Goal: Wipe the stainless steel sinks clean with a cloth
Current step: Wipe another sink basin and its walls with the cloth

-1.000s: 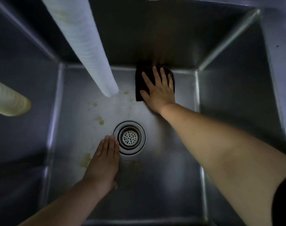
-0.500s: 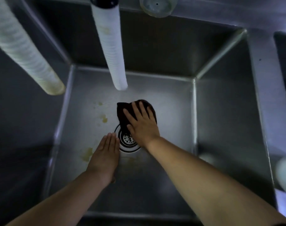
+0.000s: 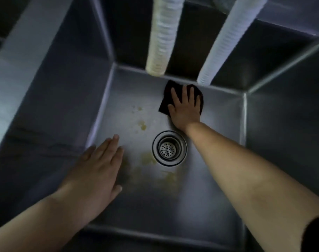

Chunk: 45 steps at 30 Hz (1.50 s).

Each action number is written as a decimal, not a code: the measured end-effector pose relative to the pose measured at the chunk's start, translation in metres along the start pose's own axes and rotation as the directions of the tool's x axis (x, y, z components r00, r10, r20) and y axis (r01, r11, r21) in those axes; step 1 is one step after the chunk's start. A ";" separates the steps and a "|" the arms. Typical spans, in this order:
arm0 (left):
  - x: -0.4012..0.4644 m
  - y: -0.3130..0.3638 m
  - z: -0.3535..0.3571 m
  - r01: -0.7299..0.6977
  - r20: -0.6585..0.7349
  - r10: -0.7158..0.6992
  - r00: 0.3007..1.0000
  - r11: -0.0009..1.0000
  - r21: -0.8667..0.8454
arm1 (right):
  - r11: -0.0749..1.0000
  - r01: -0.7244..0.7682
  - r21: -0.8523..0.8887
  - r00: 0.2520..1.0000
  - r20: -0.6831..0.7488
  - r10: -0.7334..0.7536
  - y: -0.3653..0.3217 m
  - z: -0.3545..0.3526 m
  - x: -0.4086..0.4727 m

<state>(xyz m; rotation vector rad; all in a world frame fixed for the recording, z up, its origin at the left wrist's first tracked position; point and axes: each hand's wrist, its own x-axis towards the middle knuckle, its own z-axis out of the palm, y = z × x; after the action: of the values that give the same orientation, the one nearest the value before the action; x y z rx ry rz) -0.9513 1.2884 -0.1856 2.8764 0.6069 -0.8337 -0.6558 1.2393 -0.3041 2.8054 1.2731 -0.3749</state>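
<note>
Cloth (image 3: 166,99) now back at the sink's (image 3: 218,197) far edge, under the flat, spread-fingered right hand (image 3: 185,110).

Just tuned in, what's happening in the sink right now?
A person is wiping the sink floor. The right hand presses a dark cloth flat near the back wall, beyond the drain. The left hand lies open on the floor left of the drain. Yellowish stains remain around the drain. Two hoses hang overhead.
</note>
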 end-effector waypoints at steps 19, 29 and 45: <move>0.016 -0.020 -0.019 0.193 -0.007 -0.195 0.981 0.973 -0.126 | 0.943 0.303 -0.140 0.941 -0.110 -0.319 -0.032 -0.006 0.057; 0.014 -0.021 -0.032 0.227 0.080 -0.217 0.973 0.964 -0.142 | 0.920 0.387 -0.068 0.920 -0.036 -0.390 -0.103 0.026 -0.037; 0.016 -0.023 -0.031 0.258 0.157 -0.238 0.959 0.958 -0.124 | 0.873 0.468 -0.134 0.876 -0.061 -0.479 -0.117 0.002 0.055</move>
<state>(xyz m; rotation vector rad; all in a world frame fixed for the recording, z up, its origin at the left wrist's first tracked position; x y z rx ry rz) -0.9323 1.3212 -0.1671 2.6208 0.9833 -0.9706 -0.7088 1.3568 -0.3110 2.4093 1.9387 -0.1742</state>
